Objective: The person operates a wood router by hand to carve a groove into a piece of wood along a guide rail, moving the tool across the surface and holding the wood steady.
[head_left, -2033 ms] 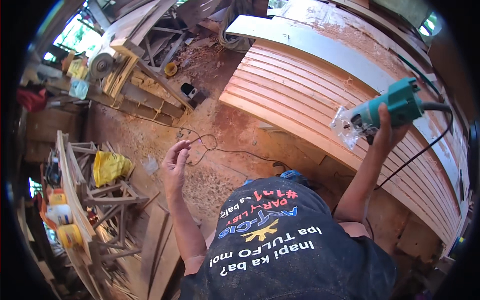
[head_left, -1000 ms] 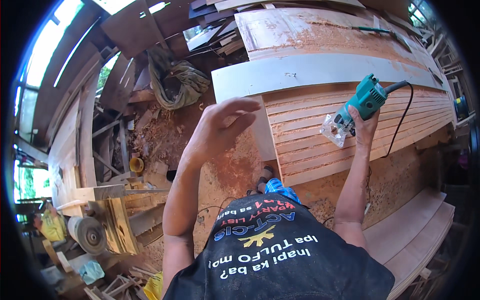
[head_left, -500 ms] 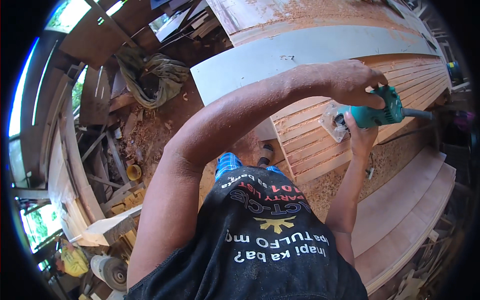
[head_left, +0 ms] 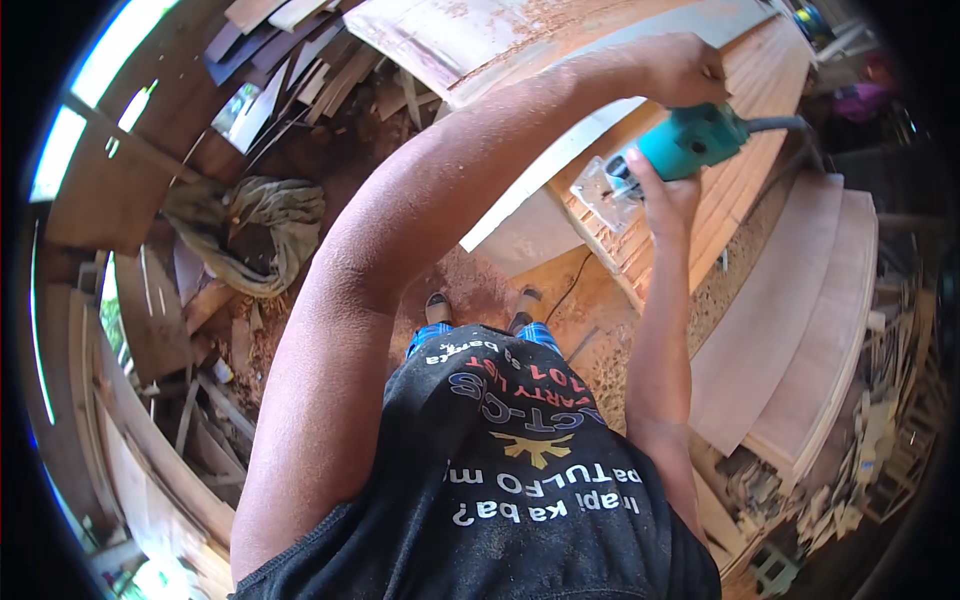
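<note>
Both my hands are on a teal trim router (head_left: 690, 145) with a clear square base plate. My right hand (head_left: 668, 195) wraps the body from the near side, its thumb along the casing. Curled at the router's far upper side, my left hand (head_left: 685, 72) is closed against the casing; its fingertips are partly hidden. Under the router lies a grooved wooden panel (head_left: 765, 85), with the base plate by its near left end. I cannot tell whether the plate touches the wood. A dark cord (head_left: 778, 123) leaves the router's right end.
Dust-strewn boards (head_left: 450, 50) lie beyond my left arm. Curved plywood sheets (head_left: 790, 330) stand at right, near scattered wood scraps (head_left: 850, 490). A crumpled cloth (head_left: 265, 225) hangs at left. Sawdust covers the floor (head_left: 470, 285) around my feet.
My view has turned, so the surroundings are shifted. The router, still in both hands, is closer to the panel's near left end. My left hand's fingers look more curled.
</note>
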Demonstrator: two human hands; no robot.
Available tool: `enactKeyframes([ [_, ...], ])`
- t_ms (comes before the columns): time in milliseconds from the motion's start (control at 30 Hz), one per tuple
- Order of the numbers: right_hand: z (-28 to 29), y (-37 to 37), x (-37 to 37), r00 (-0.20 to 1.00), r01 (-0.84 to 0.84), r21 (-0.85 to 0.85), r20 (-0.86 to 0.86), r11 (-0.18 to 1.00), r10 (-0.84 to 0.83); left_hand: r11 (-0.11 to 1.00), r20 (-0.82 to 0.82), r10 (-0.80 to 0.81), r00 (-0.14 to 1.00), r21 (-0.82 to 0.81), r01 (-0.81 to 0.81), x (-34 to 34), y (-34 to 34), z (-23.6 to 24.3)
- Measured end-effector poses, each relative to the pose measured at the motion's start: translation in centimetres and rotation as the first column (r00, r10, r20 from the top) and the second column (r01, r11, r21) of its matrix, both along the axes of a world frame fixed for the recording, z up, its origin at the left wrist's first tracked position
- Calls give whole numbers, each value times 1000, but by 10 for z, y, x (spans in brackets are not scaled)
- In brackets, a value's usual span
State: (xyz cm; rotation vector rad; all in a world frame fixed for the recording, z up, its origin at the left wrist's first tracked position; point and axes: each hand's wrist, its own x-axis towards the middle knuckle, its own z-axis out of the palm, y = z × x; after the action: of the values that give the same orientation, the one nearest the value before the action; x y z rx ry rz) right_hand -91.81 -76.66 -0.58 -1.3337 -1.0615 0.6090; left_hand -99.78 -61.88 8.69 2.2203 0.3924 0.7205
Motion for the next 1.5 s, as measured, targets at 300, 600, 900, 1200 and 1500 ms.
enactKeyframes([
  [300,-24,6,-27,987,148,-4,71,989,-147,973,0,-114,993,-201,112,-37,5,1],
  [600,-20,-3,-40,979,179,-105,112,978,-168,984,26,-163,986,-71,165,-42,2,-1],
  [900,-31,-10,-46,981,181,-72,88,981,-175,977,-8,-211,977,-24,211,-48,0,5],
  [1200,-19,-23,-70,984,172,3,-44,985,-171,949,24,-155,988,280,142,-45,-9,1],
  [1500,-29,-28,-71,976,213,30,43,977,-214,991,203,-125,971,-32,134,-86,-27,-10],
])
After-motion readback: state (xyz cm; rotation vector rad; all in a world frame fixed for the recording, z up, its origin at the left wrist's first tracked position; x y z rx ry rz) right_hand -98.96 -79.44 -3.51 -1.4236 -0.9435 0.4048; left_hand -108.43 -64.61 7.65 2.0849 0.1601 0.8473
